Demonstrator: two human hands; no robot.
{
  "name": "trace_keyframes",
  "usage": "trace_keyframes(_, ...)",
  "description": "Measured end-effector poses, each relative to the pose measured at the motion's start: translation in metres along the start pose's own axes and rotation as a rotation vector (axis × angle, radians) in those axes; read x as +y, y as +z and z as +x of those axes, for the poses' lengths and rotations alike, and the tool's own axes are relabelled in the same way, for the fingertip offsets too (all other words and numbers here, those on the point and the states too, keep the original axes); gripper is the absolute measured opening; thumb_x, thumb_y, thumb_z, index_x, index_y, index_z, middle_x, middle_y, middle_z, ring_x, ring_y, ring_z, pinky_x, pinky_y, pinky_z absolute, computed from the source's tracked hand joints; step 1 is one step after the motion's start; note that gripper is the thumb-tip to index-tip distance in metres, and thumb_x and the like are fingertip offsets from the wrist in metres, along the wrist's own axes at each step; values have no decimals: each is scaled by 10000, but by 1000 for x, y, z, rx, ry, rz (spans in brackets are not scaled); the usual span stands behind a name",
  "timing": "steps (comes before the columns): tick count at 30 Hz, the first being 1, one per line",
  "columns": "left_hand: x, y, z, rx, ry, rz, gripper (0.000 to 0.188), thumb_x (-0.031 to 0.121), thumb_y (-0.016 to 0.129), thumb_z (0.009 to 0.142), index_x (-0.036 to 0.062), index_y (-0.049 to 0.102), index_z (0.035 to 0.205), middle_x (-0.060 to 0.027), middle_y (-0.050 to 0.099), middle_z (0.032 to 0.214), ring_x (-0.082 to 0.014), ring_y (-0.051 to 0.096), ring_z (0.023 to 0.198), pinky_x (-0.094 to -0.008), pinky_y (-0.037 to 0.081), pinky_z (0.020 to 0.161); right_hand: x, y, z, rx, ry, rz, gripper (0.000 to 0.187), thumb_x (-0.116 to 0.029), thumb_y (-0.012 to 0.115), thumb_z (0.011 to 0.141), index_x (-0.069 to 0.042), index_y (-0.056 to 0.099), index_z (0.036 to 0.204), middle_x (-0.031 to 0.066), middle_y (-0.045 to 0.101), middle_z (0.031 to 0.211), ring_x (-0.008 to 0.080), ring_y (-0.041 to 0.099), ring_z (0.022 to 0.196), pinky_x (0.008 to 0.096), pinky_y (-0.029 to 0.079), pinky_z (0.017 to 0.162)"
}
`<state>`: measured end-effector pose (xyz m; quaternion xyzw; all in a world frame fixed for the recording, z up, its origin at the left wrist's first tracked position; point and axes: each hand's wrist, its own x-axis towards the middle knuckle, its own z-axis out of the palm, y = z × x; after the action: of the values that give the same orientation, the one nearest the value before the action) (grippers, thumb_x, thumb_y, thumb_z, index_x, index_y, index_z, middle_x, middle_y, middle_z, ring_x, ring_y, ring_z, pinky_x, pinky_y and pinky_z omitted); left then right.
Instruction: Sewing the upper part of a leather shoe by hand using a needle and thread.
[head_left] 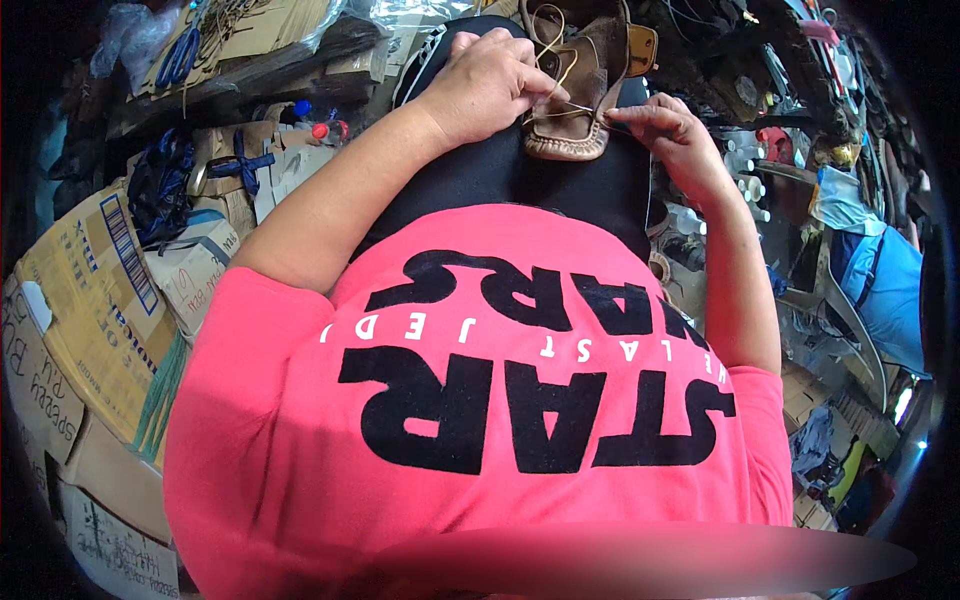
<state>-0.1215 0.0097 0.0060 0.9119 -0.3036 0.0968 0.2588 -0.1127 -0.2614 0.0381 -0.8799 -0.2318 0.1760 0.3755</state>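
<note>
A brown leather moccasin shoe (566, 146) rests on my dark-clad lap, its puckered, stitched toe toward me. Yellowish thread (566, 70) loops over the shoe's opening. My left hand (488, 86) is above the shoe's left side, thumb and forefinger pinched on the thread near the toe seam. At the right edge of the toe, my right hand (672, 136) has its fingertips pinched together on a thin strand that looks like the same thread. Whether a needle is in either hand is too small to make out.
Cardboard boxes (88, 310) are stacked on my left, with green cords (165, 395) hanging by them. A dark wooden beam (270, 72) lies at the far left. Small white bottles (742, 160) and a blue bag (880, 290) are on the right.
</note>
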Motion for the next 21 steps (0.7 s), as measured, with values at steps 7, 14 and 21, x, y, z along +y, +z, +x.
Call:
trace_keyframes(7,3,-2,1,-22,-16,-9,272,164,651,759,336,717,959,40,487,747,-163,488,855,-347,295,778,-5,-7,11,-91,-20,3,268,28,551,857,-114,697,1031,49,594,973,186,564,939,275,450,866)
trace_keyframes(14,2,0,1,-20,-21,-12,276,156,654,753,335,719,953,42,491,741,-158,490,850,-346,279,787,-4,-7,13,-128,21,233,251,35,537,860,-66,686,1035,-24,433,808,90,440,819,193,374,769)
trace_keyframes(21,3,1,0,-11,-13,-26,268,151,650,747,316,723,945,42,505,733,-152,500,843,-344,278,790,4,-6,15,-145,59,260,300,81,514,840,-55,683,1048,-33,433,832,75,459,828,180,384,799)
